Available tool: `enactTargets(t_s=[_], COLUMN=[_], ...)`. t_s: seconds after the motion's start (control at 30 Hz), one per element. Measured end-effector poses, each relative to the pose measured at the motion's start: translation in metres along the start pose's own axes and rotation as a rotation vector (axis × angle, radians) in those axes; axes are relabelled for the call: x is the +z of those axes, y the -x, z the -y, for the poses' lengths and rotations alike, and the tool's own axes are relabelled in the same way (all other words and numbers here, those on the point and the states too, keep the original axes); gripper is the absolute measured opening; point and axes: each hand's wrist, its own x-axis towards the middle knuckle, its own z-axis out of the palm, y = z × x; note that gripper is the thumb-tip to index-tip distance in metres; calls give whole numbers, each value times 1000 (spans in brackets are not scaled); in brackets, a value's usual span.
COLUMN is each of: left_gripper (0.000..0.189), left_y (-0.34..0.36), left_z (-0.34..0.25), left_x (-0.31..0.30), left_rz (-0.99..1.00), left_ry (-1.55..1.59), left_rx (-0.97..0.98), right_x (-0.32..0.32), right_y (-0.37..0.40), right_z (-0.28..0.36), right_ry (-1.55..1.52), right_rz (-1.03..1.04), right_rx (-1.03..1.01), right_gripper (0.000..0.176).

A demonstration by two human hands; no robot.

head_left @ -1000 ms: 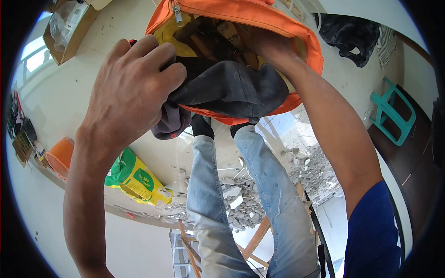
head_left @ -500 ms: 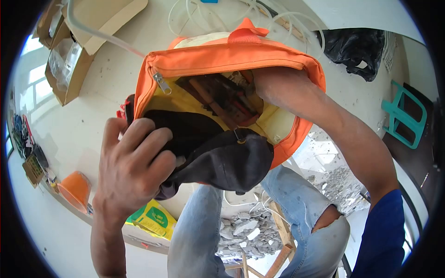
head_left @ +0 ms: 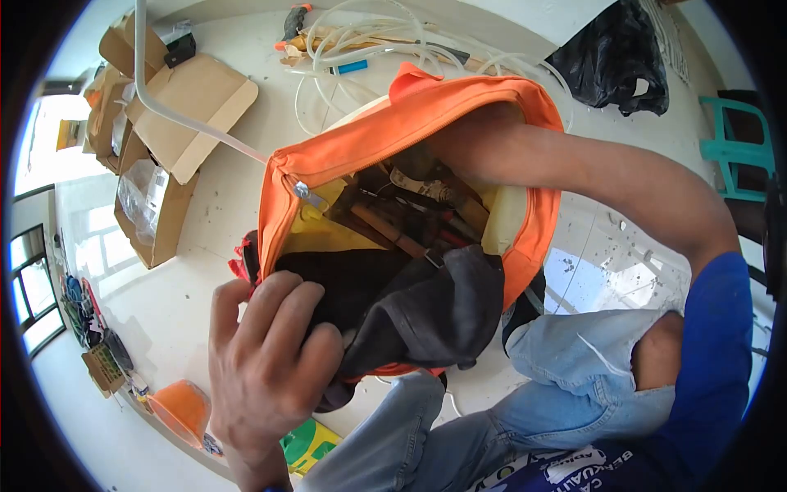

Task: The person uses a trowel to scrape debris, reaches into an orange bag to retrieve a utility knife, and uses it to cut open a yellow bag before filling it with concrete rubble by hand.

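An orange bag (head_left: 344, 158) with a yellow lining gapes open in front of me, its zipper undone. Black cloth (head_left: 426, 307) hangs over its near rim. My left hand (head_left: 270, 353) has its fingers curled over the cloth and the bag's left near edge. My right hand (head_left: 467, 148) reaches deep into the bag from the right; its fingers are hidden behind the orange rim. Inside lie several tools, among them a wooden handle (head_left: 385, 230) and a pale curved piece (head_left: 422, 187), jumbled together in shadow.
Open cardboard boxes (head_left: 160, 213) stand at left, an orange bucket (head_left: 182, 412) below them. Clear hose (head_left: 344, 33) coils behind the bag. A black plastic bag (head_left: 619, 61) and a green plastic stool (head_left: 734, 148) are at right. A yellow-green packet (head_left: 311, 443) lies near my leg.
My view has shifted, so the surroundings appear moved. My right arm lies more level, its hand still inside the bag. The tools show more, with the pale curved piece now visible. My left hand keeps its grip.
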Motion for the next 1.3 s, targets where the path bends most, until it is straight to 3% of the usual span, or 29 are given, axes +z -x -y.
enactTargets(t_s=[0.03, 0.07, 0.2, 0.3, 0.5, 0.63, 0.73, 1.13, 1.23, 1.3], left_gripper=[24, 23, 24, 25, 18, 17, 17, 17, 17, 17], left_y=[0, -4, -10, -15, -14, -22, -25, -29, -28, -26], left_z=[2, 5, 1, -3, -4, -7, -5, -7, -10, -11], left_x=[2, 5, 11, 15, 20, 23, 24, 29, 27, 27], left_rz=[-19, -53, -92, -105, -70, -45, -16, 5, 11, 11], left_ry=[-7, -22, -16, 11, -27, -25, -22, -28, -34, -39], left_rx=[9, 19, 10, -2, -36, -25, -29, -3, -10, -16], right_x=[0, -10, -22, 19, 42, 40, 46, 38, 44, 86], right_y=[-7, -9, -8, -39, -73, -79, -83, -84, -93, -125], right_z=[7, 20, 72, 73, 35, 35, 43, 35, 24, 4], right_ry=[45, 268, 487, 509, 615, 588, 572, 651, 664, 527], right_rz=[120, 178, 322, 359, 184, 141, 218, 183, 126, -46], right_rx=[90, 57, -490, -454, -524, -481, -360, -378, -480, -483], right_gripper=[15, 15, 17, 18, 19, 18, 21, 22, 24, 22])
